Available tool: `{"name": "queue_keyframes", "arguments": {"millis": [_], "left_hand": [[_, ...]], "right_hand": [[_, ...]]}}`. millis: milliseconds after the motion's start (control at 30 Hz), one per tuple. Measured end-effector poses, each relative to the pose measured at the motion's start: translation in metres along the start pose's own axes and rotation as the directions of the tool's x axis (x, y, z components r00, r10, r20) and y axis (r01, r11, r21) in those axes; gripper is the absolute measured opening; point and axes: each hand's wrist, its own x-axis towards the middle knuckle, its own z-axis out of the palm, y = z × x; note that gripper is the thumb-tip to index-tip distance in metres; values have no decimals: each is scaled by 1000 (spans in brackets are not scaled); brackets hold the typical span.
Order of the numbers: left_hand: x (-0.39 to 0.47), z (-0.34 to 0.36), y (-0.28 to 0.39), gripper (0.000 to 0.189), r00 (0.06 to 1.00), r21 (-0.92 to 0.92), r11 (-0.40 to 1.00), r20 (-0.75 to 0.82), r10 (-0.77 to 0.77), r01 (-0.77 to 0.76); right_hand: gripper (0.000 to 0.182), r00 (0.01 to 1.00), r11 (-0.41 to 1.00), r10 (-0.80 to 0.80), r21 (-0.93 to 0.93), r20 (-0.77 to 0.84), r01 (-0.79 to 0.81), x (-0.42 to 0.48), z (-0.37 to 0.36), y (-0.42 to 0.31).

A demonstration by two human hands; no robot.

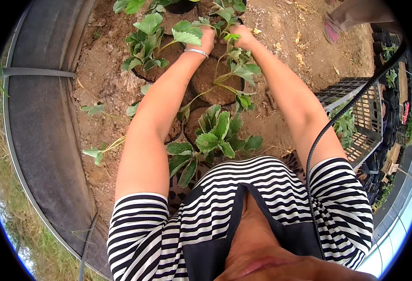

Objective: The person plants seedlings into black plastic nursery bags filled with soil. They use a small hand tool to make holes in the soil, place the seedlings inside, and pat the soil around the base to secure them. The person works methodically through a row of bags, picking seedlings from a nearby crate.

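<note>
My left hand (207,38), with a metal bangle at the wrist, and my right hand (242,37) reach forward to either side of a strawberry plant (223,27). Leaves hide the fingers, so their grip is unclear. Just nearer than the hands, a black pot of brown soil (209,79) has trailing strawberry stems across it. Left of my left hand grows another potted strawberry plant (148,45). Close to my body stands a leafy strawberry plant (221,133) in a dark pot.
A black perforated plastic crate (369,112) holding green plants (345,126) stands to the right, with dark pots beyond. Dark sheeting (44,112) borders the bare ground on the left. Another person's leg and pink shoe (330,32) show at upper right. A black cable (335,119) hangs before my right arm.
</note>
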Motion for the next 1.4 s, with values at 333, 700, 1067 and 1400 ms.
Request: {"name": "queue_keyframes", "arguments": {"millis": [333,700,1067,1400], "left_hand": [[-48,-34,11,15,960,-24,960,15,278,-278],[-46,-45,9,38,964,-24,964,-11,265,-265],[-44,-58,23,31,965,145,961,153,212,-234],[-60,-64,1,44,939,158,966,311,148,-205]], "right_hand": [[40,997,1000,-6,27,-71,8,-25,15,-6],[21,971,971,-205,-151,-120,186,-1,2,1],[30,1000,1000,-7,10,-17,8,-22,-29,-26],[26,970,962,204,210,-135,-174,-186,-125,17]]}}
